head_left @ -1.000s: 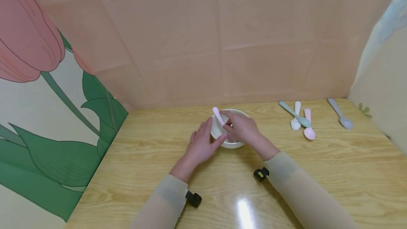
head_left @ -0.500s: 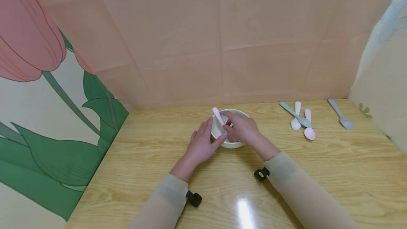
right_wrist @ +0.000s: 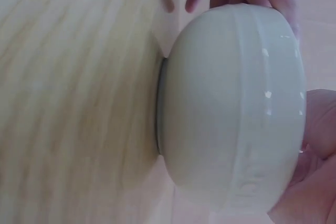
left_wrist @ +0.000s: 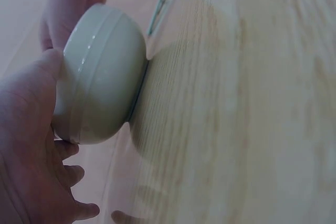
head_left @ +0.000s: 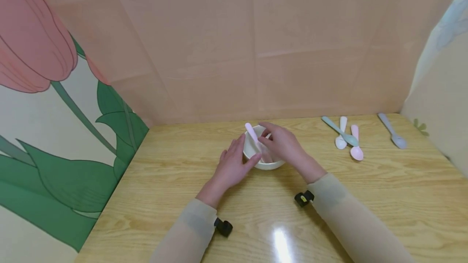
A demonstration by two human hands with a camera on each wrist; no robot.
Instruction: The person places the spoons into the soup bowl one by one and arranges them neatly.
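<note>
The right hand [head_left: 284, 145] hovers over the white bowl [head_left: 264, 162], its fingers loosely bent above the rim; whether they still pinch the pink spoon [head_left: 256, 141] I cannot tell, since the fingertips sit right at the handle and hide the contact. The spoon stands tilted in the bowl, its scoop end down inside and its handle leaning out over the left rim. The left hand [head_left: 232, 164] rests against the bowl's left side, thumb pressed along the wall and fingers relaxed on the table; the left wrist view shows that thumb [left_wrist: 39, 85] flat against the bowl [left_wrist: 100, 82], not curled round it. From the right wrist, the bowl [right_wrist: 236, 108] fills the view, standing on its foot on the wood.

The bowl sits near the middle of the wooden table [head_left: 164, 190], not far from the back wall. Broad bare wood lies in front of it and on both sides. Well apart to the right lie four more spoons: a green one [head_left: 339, 131] crossing a white one [head_left: 341, 134], a pink one [head_left: 355, 144] just beside them, and a grey one [head_left: 392, 131] nearer the table's right edge.
</note>
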